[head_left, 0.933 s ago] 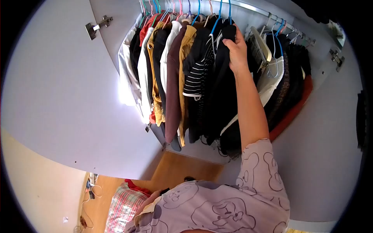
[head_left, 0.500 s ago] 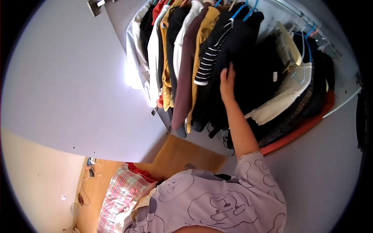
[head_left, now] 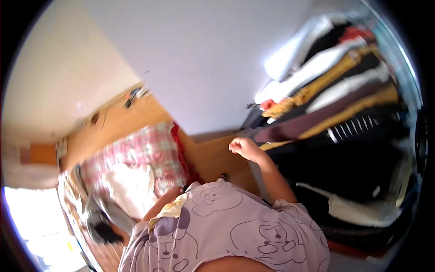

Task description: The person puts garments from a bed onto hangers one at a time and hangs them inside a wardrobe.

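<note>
My right hand (head_left: pixel 245 149) is in mid-air in front of the hanging clothes, its fingers curled in with nothing visible in them. It is nearest the lower ends of a maroon garment (head_left: pixel 283 131) and a mustard one. My left hand (head_left: pixel 174 194) is low by my left side, beside the plaid bedding. A small dark thing shows at its fingertips, and a pale yellow cloth (head_left: pixel 170 210) lies against my shirt next to it. The left fingers are mostly hidden, so their grip is unclear.
Several garments hang from a rail (head_left: pixel 403 50) on the right, including a black one with white stripes (head_left: pixel 353 127). Plaid bedding (head_left: pixel 136 147) with a white cloth (head_left: pixel 131 186) lies on the left. A pale panel (head_left: pixel 204 68) stands ahead; cables (head_left: pixel 136 95) lie on the wooden floor.
My view has swung left, so the clothes now sit at the right. My right hand has come away from the dark hanging clothes and its fingers have curled. My left hand has come into view.
</note>
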`<state>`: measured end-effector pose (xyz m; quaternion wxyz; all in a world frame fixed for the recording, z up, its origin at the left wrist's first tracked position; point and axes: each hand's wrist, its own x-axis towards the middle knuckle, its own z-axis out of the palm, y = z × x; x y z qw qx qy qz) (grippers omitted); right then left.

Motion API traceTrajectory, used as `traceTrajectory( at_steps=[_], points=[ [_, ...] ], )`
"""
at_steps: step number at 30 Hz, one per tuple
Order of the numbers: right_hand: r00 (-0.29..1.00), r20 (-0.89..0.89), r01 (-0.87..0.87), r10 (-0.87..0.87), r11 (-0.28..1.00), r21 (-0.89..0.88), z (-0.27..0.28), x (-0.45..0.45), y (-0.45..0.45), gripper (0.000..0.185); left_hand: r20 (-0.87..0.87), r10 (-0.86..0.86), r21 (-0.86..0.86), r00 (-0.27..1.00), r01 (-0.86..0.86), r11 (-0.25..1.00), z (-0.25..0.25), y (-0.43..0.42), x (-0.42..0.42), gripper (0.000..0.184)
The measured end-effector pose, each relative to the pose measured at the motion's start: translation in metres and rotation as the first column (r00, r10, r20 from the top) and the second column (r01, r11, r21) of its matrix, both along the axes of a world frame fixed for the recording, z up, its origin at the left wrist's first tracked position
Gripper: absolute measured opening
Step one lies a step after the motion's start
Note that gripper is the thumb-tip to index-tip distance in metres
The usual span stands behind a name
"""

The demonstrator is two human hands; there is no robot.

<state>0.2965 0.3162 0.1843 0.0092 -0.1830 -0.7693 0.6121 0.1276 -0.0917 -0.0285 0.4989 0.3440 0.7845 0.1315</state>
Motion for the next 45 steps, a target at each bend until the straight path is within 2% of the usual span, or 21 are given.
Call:
traceTrajectory(
  at_steps=[3,7,9,10,12,15,16,17,22,24,26,28,29,32,33,35,37,39,41,43,45],
  points=[
    [0.863,-0.341,-0.393,0.373,0.92,0.013,0.157,-0.045,-0.047,0.022,-0.011,0.137,0.118,0.99,-0.135,0.984,0.005,-0.027,0.037,0.023],
    [0.196,-0.865,-0.891,0.462,0.452,0.039,0.261,-0.071,-0.116,0.037,0.017,0.313,0.012,0.95,-0.313,0.95,0.042,-0.04,0.087,0.024],
    [0.251,-0.916,-0.94,0.314,0.304,-0.153,0.287,-0.08,-0.153,0.042,0.064,0.383,0.093,0.922,-0.388,0.917,-0.011,-0.069,0.116,0.025],
    [0.196,-0.969,-0.868,-0.149,0.434,-0.242,0.282,-0.088,-0.2,0.069,0.059,0.387,0.185,0.92,-0.391,0.902,-0.021,-0.078,0.128,0.025],
    [0.277,-0.955,-0.948,0.108,0.192,-0.253,0.295,-0.102,-0.214,0.063,0.057,0.427,0.274,0.903,-0.425,0.863,-0.023,-0.087,0.142,0.025],
    [0.289,-0.926,-0.957,0.242,0.053,-0.284,0.301,-0.114,-0.25,0.055,0.102,0.566,0.164,0.818,-0.575,0.801,-0.013,-0.098,0.141,0.025],
    [0.292,-0.914,-0.955,0.28,0.027,-0.297,0.302,-0.118,-0.261,0.052,-0.121,0.396,0.08,0.91,-0.388,0.918,-0.01,-0.098,0.139,0.027],
    [0.295,-0.903,-0.951,0.314,0.005,-0.309,0.303,-0.123,-0.273,0.049,-0.096,0.413,-0.04,0.906,-0.418,0.907,0.003,-0.099,0.134,0.027],
    [0.278,-0.748,-0.938,0.603,0.001,-0.348,0.306,-0.146,-0.322,0.036,-0.083,0.556,-0.105,0.827,-0.562,0.82,0.049,-0.138,0.125,0.031],
    [0.312,-0.584,-0.938,0.749,0.144,-0.316,0.307,-0.155,-0.337,0.031,-0.116,0.645,-0.123,0.756,-0.655,0.745,0.039,-0.156,0.133,0.033],
    [0.394,-0.868,-0.885,0.302,0.381,-0.269,0.272,-0.174,-0.383,0.034,-0.048,0.773,-0.113,0.633,-0.772,0.625,0.017,-0.179,0.15,0.034],
    [0.285,-0.746,-0.729,0.601,0.642,0.239,0.213,-0.216,-0.385,0.007,-0.057,0.816,-0.153,0.575,-0.813,0.562,0.037,-0.189,0.153,0.033],
    [0.392,-0.689,-0.851,0.61,0.525,-0.019,0.187,-0.24,-0.406,0.032,-0.039,0.843,-0.179,0.537,-0.834,0.522,0.058,-0.191,0.156,0.032],
    [0.516,-0.229,-0.785,0.825,0.563,0.259,0.072,-0.284,-0.416,0.027,-0.016,0.964,-0.124,0.264,-0.958,0.26,0.037,-0.194,0.183,0.032],
    [0.472,-0.13,-0.788,0.872,0.484,0.38,0.032,-0.288,-0.416,0.024,0.182,0.983,-0.168,-0.031,-0.986,0.0,0.032,-0.191,0.185,0.034],
    [0.331,0.078,-0.875,0.941,0.274,0.399,-0.029,-0.264,-0.417,0.027,0.472,0.717,-0.241,-0.513,-0.857,-0.455,0.042,-0.179,0.175,0.042],
    [-0.063,-0.036,-0.915,0.997,-0.043,0.402,-0.069,-0.229,-0.429,0.03,0.7,0.216,-0.357,-0.681,-0.596,-0.719,0.063,-0.169,0.143,0.052],
    [-0.201,-0.036,-0.861,0.979,-0.159,0.483,-0.066,-0.196,-0.451,0.053,0.827,-0.297,-0.518,-0.477,-0.442,-0.732,0.089,-0.155,0.112,0.068],
    [-0.321,-0.005,-0.854,0.947,-0.287,0.434,-0.089,-0.183,-0.463,0.069,0.773,-0.493,-0.624,-0.4,-0.342,-0.702,0.138,-0.143,0.07,0.074],
    [-0.35,-0.111,-0.857,0.93,-0.27,0.44,-0.102,-0.201,-0.47,0.068,0.761,-0.493,-0.627,-0.421,-0.285,-0.725,0.149,-0.145,0.07,0.073],
    [-0.566,0.051,-0.702,0.823,-0.513,0.494,-0.112,-0.222,-0.475,0.067,0.749,-0.498,-0.628,-0.437,-0.229,-0.744,0.14,-0.14,0.078,0.072]
  ],
)
